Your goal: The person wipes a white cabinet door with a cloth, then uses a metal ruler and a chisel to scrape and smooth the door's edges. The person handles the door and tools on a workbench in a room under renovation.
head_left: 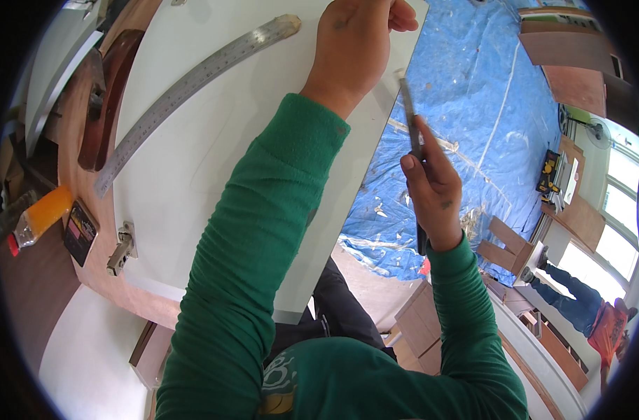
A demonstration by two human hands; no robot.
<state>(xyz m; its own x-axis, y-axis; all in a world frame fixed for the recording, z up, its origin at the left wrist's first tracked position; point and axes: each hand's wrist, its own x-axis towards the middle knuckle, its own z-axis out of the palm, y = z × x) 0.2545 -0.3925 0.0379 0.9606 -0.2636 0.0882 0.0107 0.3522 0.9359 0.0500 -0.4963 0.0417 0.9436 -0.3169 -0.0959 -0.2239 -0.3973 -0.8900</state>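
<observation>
A white cabinet door [193, 182] lies in front of me, with a metal hinge [124, 248] at its near left corner. My left hand [354, 52] is over its far right part, fingers curled; the top of the picture cuts it off, and what it may hold is hidden. Beyond the door's right edge, my right hand [435, 192] grips a long, thin file-like tool [410, 112]. This tool points away from me, its far tip close to the door's edge. A steel ruler [193, 82] lies across the door's left part.
Left of the door, a wooden-bodied hand plane [109, 101], a phone [80, 233] and a bottle of orange drink [45, 215] rest on the brown board. A blue tarp [466, 91] covers the floor at right. Another person [578, 301] is at far right, near wooden boards [508, 245].
</observation>
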